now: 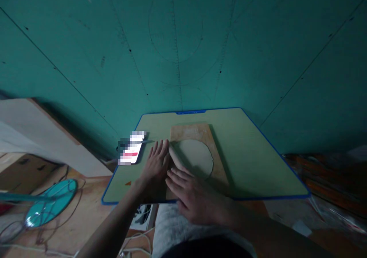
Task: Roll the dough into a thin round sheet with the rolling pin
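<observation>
the person leans over a low pale green table with a blue rim (258, 162), set against a teal wall (258, 40). on it lies a brown wooden board (197, 131) carrying a flat round disc of pale dough (196, 156). a light wooden rolling pin (175, 157) lies slanted across the disc's left edge. the left hand (156, 162) lies flat with fingers spread on the pin's far end, and the right hand (193, 195) presses open-palmed on its near end. a blurred white and red card (132, 149) sits just left of the left hand. a teal fan base (51, 202) stands on the floor.
</observation>
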Demonstrator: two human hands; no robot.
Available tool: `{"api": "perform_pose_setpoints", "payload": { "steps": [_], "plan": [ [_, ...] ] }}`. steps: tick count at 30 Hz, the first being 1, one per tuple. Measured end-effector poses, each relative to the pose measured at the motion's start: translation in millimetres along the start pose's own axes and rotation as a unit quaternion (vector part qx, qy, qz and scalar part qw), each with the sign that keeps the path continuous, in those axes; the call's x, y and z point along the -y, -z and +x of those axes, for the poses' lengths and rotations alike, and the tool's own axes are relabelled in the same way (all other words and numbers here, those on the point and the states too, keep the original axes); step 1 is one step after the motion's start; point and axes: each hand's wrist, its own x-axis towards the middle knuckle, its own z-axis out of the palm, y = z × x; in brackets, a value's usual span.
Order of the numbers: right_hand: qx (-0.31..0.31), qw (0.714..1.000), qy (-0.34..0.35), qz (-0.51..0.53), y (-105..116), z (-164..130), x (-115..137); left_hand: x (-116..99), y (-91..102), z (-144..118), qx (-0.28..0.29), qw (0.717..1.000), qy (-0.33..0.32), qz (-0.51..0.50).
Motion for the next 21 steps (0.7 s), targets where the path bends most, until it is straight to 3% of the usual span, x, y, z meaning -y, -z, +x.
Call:
{"api": "perform_pose_setpoints", "payload": {
  "steps": [2, 5, 9, 12, 15, 21],
  "plan": [
    [-0.001, 1.0, 0.002, -0.012, 1.5, -2.5, -9.8, -9.9, 6.3, 12.9, 0.016, 1.0, -0.021, 0.006],
    [0.012, 1.0, -0.003, -0.022, 11.1, -12.3, -32.1, -41.0, 14.1, 51.0, 0.046, 0.997, -0.064, 0.024],
    [0.024, 0.999, -0.041, -0.007, 26.6, -24.6, -52.0, -85.2, 12.5, 95.0, 0.036, 0.999, -0.012, 0.021],
    [0.015, 0.998, -0.054, 0.0, 27.4, -25.0, -48.4, -99.3, 5.8, 103.1, 0.025, 0.998, 0.055, 0.014],
    [0.002, 0.999, -0.031, -0.008, 15.7, -14.9, -28.5, -88.6, 5.2, 87.2, 0.034, 0.994, 0.098, 0.017],
    [-0.005, 0.997, 0.069, -0.044, -13.9, 20.2, 16.4, -36.1, 21.9, 30.6, 0.065, 0.992, 0.1, 0.044]
  ]
}}
